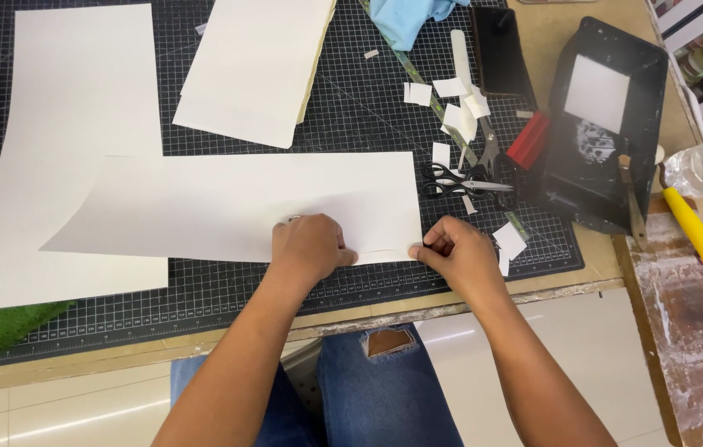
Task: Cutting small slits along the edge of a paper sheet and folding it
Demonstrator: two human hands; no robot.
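Across the tabletop's cutting mat [227,298] I see my left hand [308,247] and right hand [459,252] pinching the sheet's [244,203] near edge, mid-fold I judge, needing steady pressing next.

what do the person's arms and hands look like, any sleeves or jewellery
Both forearms are bare, with no sleeves, gloves or watch in view. The left hand seems to have a thin ring on one finger, too small to be sure. The right hand shows no jewellery. Ripped blue jeans are worn below.
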